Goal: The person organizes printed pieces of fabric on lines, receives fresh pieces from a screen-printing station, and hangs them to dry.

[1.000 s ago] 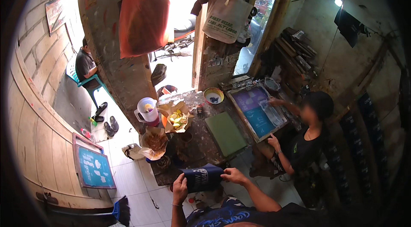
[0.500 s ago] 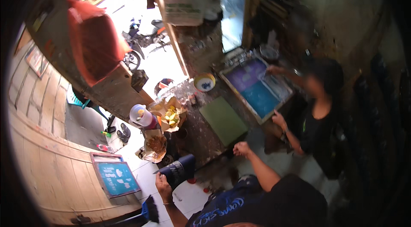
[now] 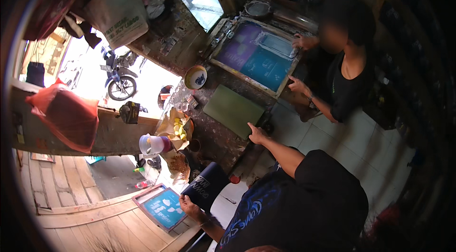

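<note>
My left hand [image 3: 191, 208] grips a dark navy printed piece [image 3: 203, 186], flexible-looking, by its edge at lower middle. My right hand [image 3: 256, 133] has its index finger stretched out at the near corner of a green rectangular board [image 3: 232, 107] on the cluttered workbench [image 3: 218, 150]; whether the fingertip touches it I cannot tell. Nothing shows in that hand. Beyond the board lies a wooden-framed printing screen [image 3: 255, 55] with purple and teal areas. A co-worker's upper hand [image 3: 304, 42] and lower hand [image 3: 297, 85] are at its right side.
A bowl [image 3: 195, 77], a pitcher [image 3: 153, 144] and yellow pieces on paper [image 3: 179, 128] occupy the bench's left part. A red bag [image 3: 65, 116] hangs left of them. Another teal screen [image 3: 160, 207] leans at lower left. A co-worker [image 3: 344, 71] is on the right; outside stands a motorbike [image 3: 118, 74].
My right hand has released the navy piece and moved up and forward to the green board. My left hand still holds the piece. The view has turned considerably.
</note>
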Action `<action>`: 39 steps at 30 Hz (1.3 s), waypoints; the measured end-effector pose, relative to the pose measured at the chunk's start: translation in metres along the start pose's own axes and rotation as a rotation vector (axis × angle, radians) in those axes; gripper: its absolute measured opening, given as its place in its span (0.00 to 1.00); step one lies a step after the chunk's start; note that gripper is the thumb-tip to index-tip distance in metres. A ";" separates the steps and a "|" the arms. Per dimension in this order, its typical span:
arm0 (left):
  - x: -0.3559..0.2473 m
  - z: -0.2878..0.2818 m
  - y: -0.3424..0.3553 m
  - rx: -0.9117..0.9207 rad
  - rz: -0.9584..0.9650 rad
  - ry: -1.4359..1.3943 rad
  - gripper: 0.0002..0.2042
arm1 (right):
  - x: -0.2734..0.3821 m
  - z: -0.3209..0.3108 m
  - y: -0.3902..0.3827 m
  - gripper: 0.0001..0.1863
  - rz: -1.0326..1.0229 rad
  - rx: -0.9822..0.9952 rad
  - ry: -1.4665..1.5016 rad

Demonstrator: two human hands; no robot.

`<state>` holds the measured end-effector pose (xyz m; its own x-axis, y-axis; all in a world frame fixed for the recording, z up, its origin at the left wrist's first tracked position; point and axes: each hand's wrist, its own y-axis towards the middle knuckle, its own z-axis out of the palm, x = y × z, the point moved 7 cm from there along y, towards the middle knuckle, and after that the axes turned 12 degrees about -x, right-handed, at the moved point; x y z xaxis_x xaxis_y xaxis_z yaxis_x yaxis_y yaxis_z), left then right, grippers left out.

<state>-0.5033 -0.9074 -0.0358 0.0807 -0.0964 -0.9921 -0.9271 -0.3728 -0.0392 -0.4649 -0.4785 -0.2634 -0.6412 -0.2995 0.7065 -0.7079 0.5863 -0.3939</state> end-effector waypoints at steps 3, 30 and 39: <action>-0.029 0.029 -0.011 0.059 0.024 0.028 0.08 | 0.002 -0.008 -0.003 0.42 0.106 0.109 0.006; -0.028 0.001 -0.039 -0.046 -0.022 0.169 0.08 | -0.065 0.034 0.080 0.03 0.712 -0.134 1.764; -0.031 -0.002 -0.052 -0.087 -0.016 0.302 0.08 | -0.045 0.060 0.047 0.08 0.571 -0.010 1.640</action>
<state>-0.4574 -0.8866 -0.0030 0.2119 -0.3553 -0.9104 -0.8911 -0.4527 -0.0308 -0.4866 -0.4825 -0.3487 0.1574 0.9388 0.3065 -0.5123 0.3429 -0.7874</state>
